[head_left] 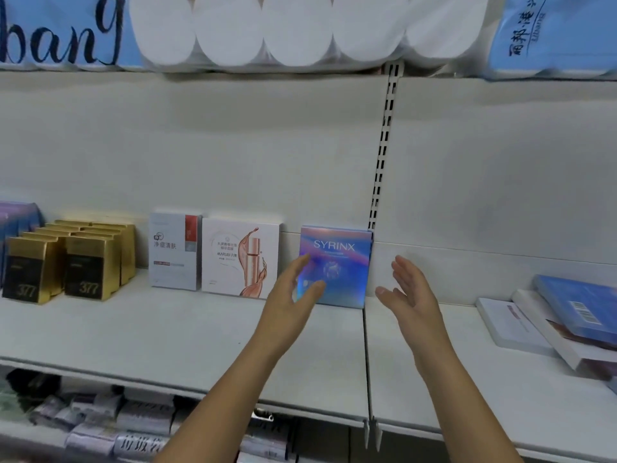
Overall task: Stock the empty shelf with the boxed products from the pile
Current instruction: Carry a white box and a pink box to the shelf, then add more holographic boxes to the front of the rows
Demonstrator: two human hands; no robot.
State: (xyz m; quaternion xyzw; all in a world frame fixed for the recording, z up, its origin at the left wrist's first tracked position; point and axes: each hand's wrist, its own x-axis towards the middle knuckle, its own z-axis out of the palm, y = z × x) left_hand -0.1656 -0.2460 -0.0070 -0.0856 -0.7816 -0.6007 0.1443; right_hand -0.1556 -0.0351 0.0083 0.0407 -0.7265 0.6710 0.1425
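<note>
A blue iridescent SYRINX box point(337, 262) stands upright on the white shelf point(167, 329), leaning against the back wall near the slotted upright. My left hand point(293, 295) is open in front of its lower left corner, fingers straight; whether it touches the box I cannot tell. My right hand point(409, 290) is open just right of the box, palm facing left, apart from it. Left of it stand a white MARUBI box point(238, 257) and a grey-white box point(173, 250). A pile of flat boxes point(564, 322) lies on the shelf at the far right.
Gold 377 boxes point(66, 262) stand in rows at the left, purple boxes beyond them. Toilet-paper packs point(267, 28) fill the shelf above. A slotted upright point(384, 145) and a seam divide the shelf bays. Packaged goods lie on the lower shelf point(117, 422).
</note>
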